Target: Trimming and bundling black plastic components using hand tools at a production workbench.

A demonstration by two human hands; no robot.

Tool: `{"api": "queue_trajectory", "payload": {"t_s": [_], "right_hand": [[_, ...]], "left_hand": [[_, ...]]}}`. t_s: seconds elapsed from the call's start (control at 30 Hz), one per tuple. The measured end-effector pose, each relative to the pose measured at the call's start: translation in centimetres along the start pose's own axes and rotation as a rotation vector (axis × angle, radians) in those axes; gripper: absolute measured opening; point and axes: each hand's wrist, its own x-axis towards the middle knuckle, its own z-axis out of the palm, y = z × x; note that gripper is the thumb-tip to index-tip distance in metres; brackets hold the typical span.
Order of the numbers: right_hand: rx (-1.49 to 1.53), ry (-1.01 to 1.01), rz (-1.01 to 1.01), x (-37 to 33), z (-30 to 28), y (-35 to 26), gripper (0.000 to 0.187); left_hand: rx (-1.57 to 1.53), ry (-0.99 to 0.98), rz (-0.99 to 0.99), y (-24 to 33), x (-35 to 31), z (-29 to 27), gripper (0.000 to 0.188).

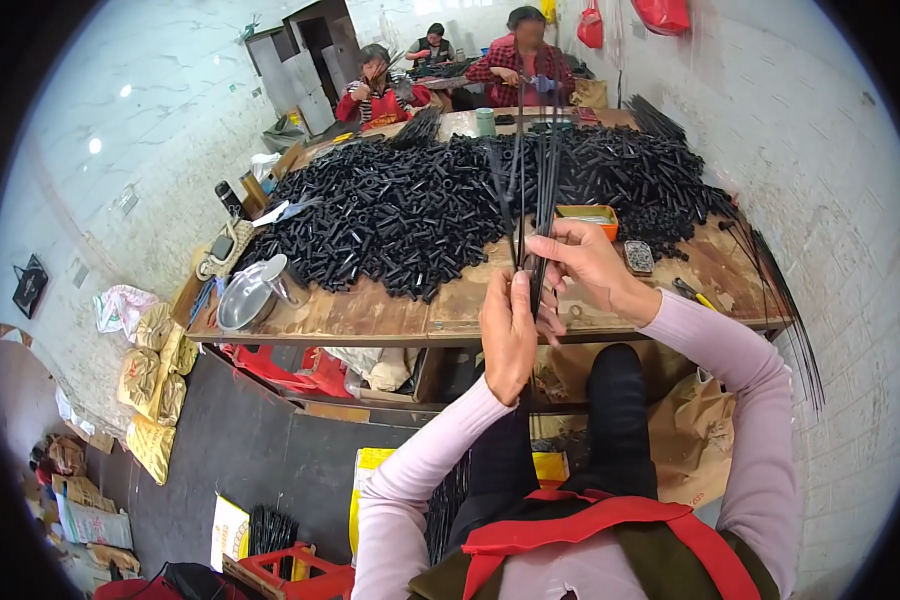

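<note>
Above the table's near edge, my left hand (510,325) is closed around the lower part of several thin black rods (547,185), which stand upright and fan apart at the top. Thumb and fingers of my right hand (592,265) pinch the same bunch slightly higher, on its right side. The lower ends are partly hidden by my fingers. Beyond my hands spreads a broad heap of short black tubes (390,210). Close to my right hand are an orange box (602,222) and a small clear tray of tiny metal parts (638,258).
The wooden table (370,318) has a metal bowl (248,298) and metal cup (286,283) at left. Yellow-handled pliers (698,295) lie at right, near long black rods (782,300) overhanging the edge. Several people work beyond the heap. Yellow sacks (153,400) lean on the left wall.
</note>
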Motion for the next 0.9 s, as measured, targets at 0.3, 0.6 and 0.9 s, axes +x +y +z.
{"api": "queue_trajectory", "payload": {"t_s": [0.3, 0.6, 0.9], "right_hand": [[0.022, 0.178, -0.014, 1.2, -3.9, -1.0, 0.017], [0.006, 0.049, -0.025, 1.8, 0.7, -2.2, 0.021], [-0.639, 0.168, -0.214, 1.5, -1.7, -4.3, 0.048]], "left_hand": [[-0.049, 0.139, 0.011, 5.5, 5.4, -9.4, 0.012], [-0.212, -0.049, -0.247, 2.7, 2.8, -5.2, 0.016], [-0.254, -0.157, -0.402, 3.6, -0.8, -2.7, 0.024]]}}
